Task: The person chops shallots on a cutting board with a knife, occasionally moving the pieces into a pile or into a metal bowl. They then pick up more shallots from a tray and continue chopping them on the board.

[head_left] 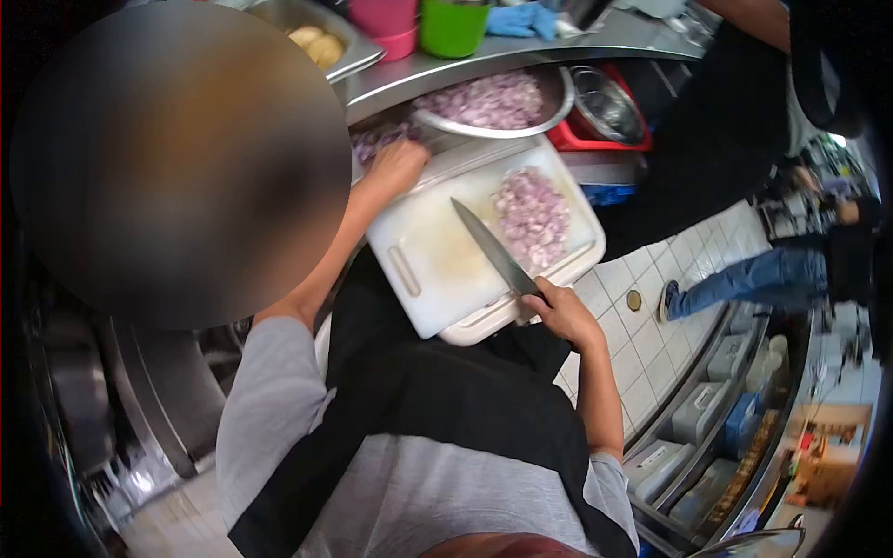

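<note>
My right hand (pixel 564 314) grips the handle of a kitchen knife (pixel 495 249). Its blade lies over the white cutting board (pixel 437 279), pointing up and to the left. Beside the blade, on the board's right half, is a heap of chopped purple shallots or onions (pixel 532 216). My left hand (pixel 400 165) is past the board's far left corner, by more purple pieces (pixel 379 141). Its fingers look curled in, and whatever they hold is hidden. A metal bowl (pixel 558 100) full of chopped purple pieces (pixel 488 99) stands just beyond the board.
A red bin (pixel 635 139) with empty metal bowls (pixel 606 104) is right of the full bowl. Behind, a steel shelf (pixel 577 48) bears a green container (pixel 452 28), a pink one (pixel 383 19) and blue gloves (pixel 521 20). People stand to the right; a blurred disc covers the upper left.
</note>
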Demonstrator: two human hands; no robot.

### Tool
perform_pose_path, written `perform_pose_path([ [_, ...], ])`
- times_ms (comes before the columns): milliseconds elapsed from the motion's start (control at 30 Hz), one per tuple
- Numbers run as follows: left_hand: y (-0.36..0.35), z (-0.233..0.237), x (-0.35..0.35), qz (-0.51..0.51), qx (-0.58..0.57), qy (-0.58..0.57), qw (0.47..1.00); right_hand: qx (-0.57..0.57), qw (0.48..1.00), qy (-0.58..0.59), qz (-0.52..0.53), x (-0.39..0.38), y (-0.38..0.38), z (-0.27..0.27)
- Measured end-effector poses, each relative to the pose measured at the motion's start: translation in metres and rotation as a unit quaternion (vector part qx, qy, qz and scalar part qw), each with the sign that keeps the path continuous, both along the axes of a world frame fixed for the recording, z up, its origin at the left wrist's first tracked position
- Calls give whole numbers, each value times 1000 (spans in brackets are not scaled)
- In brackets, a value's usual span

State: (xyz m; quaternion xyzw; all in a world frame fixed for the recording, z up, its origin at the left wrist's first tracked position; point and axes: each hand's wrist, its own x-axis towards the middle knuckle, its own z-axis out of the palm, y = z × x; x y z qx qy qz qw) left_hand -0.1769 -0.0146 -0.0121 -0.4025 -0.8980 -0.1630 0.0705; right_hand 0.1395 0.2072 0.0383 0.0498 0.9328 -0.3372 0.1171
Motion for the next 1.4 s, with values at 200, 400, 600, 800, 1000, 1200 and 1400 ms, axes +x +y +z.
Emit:
perform_pose_path([
  [200,10,-2,0,-31,-103,143,984,38,995,-65,-71,-14,15,-10],
  [400,28,20,27,-40,55,8,998,64,991,-14,-116,-4,-14,1],
  [600,64,30,87,-54,142,-167,974,85,989,6,-123,-3,-20,-5],
  [800,37,33,97,-201,132,-52,969,113,987,16,-111,-2,-23,-14],
  [1000,-34,21,33,29,193,-56,979,160,983,25,-90,-7,-31,-17],
  [1200,-94,-3,-29,249,196,-116,941,196,976,40,-89,-9,-41,0],
  [1400,-80,-48,-91,272,110,-67,954,213,971,38,-104,-9,-40,-4],
])
